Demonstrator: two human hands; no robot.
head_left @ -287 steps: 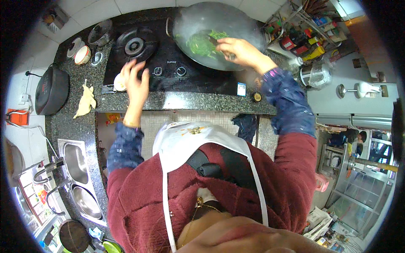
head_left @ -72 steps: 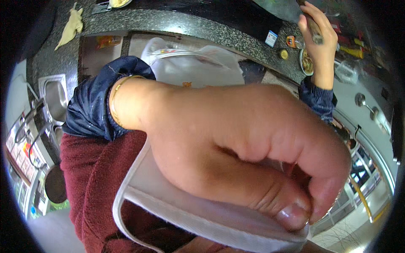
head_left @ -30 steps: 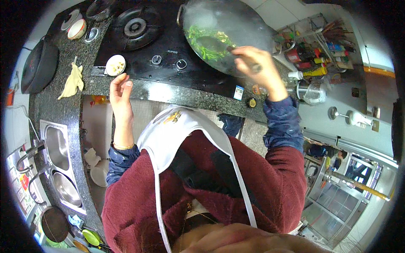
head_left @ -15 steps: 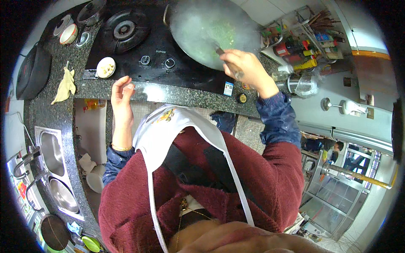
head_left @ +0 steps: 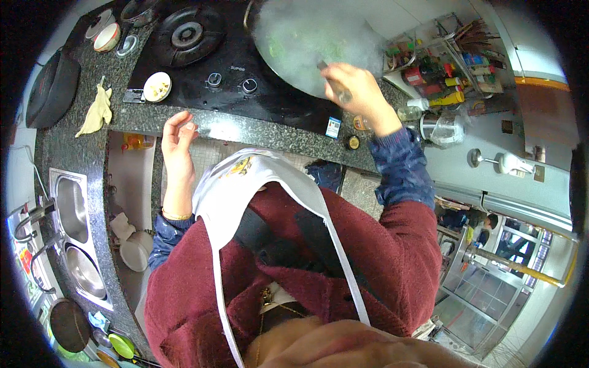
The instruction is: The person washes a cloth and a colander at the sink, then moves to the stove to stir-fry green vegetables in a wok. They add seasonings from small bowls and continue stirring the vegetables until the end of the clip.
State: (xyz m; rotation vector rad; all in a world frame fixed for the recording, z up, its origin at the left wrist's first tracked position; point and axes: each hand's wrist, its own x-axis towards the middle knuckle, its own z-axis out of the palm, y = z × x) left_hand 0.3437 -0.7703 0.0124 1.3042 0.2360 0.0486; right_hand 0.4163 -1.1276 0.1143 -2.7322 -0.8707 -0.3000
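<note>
My right hand (head_left: 363, 92) is closed around the handle of a cooking utensil (head_left: 337, 91), held at the near right edge of a large wok (head_left: 300, 78). Steam blurs the wok's inside, where chopped greens (head_left: 331, 50) show faintly; the utensil's head is lost in it. My left hand (head_left: 178, 138) hovers before the counter edge with nothing in it, thumb and fingers loosely bent and apart. Just beyond it, a small white bowl (head_left: 151, 97) with pale chopped pieces sits at the front left of the black stove (head_left: 202, 101).
An unlit burner (head_left: 187, 35) lies left of the wok. A cream cloth (head_left: 96, 115) and a red-rimmed bowl (head_left: 107, 38) rest on the left counter. Bottles (head_left: 451, 98) crowd a rack at right, near a clear jug (head_left: 438, 129). A double sink (head_left: 72, 208) is at left.
The steam over the wok has thickened and veils more of the greens. My right hand has shifted slightly up with the utensil. My left hand has barely moved.
</note>
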